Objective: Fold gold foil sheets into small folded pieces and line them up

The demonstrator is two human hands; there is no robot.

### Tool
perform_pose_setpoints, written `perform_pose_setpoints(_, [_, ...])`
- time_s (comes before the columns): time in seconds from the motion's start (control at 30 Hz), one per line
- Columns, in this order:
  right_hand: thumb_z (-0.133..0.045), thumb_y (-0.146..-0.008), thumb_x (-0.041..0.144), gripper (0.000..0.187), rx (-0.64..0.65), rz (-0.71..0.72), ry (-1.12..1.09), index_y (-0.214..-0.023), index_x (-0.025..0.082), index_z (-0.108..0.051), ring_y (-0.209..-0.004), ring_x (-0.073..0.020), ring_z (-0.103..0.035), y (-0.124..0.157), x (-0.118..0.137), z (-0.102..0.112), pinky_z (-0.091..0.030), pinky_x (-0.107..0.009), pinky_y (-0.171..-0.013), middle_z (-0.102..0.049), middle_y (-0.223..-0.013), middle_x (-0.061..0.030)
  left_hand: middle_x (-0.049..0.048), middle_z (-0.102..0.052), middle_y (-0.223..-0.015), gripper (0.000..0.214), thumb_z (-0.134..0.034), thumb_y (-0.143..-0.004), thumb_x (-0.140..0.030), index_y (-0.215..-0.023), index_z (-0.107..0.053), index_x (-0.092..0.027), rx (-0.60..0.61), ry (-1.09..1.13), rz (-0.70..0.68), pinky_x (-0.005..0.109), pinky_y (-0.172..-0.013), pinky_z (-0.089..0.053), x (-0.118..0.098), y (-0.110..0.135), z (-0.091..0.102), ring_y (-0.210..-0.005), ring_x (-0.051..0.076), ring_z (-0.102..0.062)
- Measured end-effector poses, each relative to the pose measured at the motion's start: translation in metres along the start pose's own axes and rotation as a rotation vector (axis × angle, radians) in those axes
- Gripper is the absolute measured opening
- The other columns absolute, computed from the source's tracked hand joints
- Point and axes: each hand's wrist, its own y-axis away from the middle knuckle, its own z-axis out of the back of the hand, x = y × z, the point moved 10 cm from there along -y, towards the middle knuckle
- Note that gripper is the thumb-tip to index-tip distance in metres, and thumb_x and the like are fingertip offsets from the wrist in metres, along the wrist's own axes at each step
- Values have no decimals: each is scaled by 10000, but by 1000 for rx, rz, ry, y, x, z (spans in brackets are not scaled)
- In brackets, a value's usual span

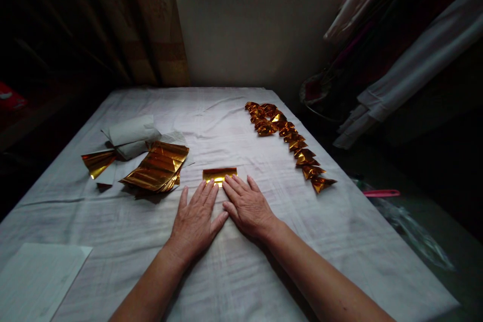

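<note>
A strip of shiny gold foil paper (219,173) lies crosswise on the cloth-covered table, under the fingertips of both hands. My left hand (195,220) rests flat, its fingers stretched over the strip's near left part. Lying flat as well, my right hand (248,205) touches the strip's near right part with its fingertips. The two thumbs nearly meet below the strip. To the left is a fanned stack of gold foil sheets (158,167). On the right, several folded gold foil pieces (298,143) form a bent row along the table's edge.
Crumpled whitish paper (132,131) and a loose gold sheet (98,161) lie behind the stack. A pale flat sheet (41,279) sits at the near left. White cloth (124,241) covers the table. Clothes (418,65) hang at right; a pink handle (382,193) shows beyond the edge.
</note>
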Motion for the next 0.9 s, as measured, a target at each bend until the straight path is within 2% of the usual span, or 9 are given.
perform_pose_setpoints(0.23, [-445,-986,374,507,-9,-110,42,-1455,183,-442,-1435,-276,-341,14,-18,4,-214,-565,-1172,-379,-1541,-98,102,-418,-1528,618,-469,-937,-472,-1473,-411,-171,35,-8,-11,561,-1208,-121,1,0,-4,-1431,281,-362])
perform_pose_setpoints(0.5, [-455,-980,360,491,-20,-131,16,-1444,198,-457,-1429,-284,-350,14,-19,5,-220,-576,-1164,-399,-1533,-85,126,-433,-1517,615,-472,-927,-458,-1479,-410,-195,21,-38,55,555,-1202,-132,20,14,0,-1422,292,-376])
perform_pose_setpoints(0.63, [-457,-976,331,452,-68,-125,-5,-1413,219,-491,-1411,-277,-380,14,-19,9,-234,-573,-1152,-448,-1508,-80,130,-463,-1496,580,-499,-918,-436,-1448,-457,-202,9,-44,59,575,-1199,-116,20,14,7,-1395,306,-417])
perform_pose_setpoints(0.77, [-495,-935,266,411,-168,-126,-71,-1339,223,-557,-1335,-250,-478,8,-30,19,-318,-498,-1117,-572,-1405,-89,148,-553,-1420,512,-545,-907,-418,-1360,-544,-179,-44,-36,54,608,-1183,-144,16,5,19,-1321,322,-502])
perform_pose_setpoints(0.83, [-533,-889,229,460,-217,-160,-132,-1347,192,-546,-1242,-234,-557,2,-41,25,-398,-428,-1060,-619,-1342,-109,153,-592,-1375,468,-561,-905,-407,-1309,-579,-172,-61,-30,46,616,-1173,-176,14,1,24,-1289,323,-530])
perform_pose_setpoints(0.9, [-571,-851,232,510,-239,-234,-164,-1357,174,-538,-1170,-252,-598,-6,-56,28,-449,-421,-999,-651,-1283,-127,153,-608,-1352,433,-568,-907,-401,-1274,-596,-175,-69,-29,34,620,-1163,-201,13,-1,27,-1273,322,-540])
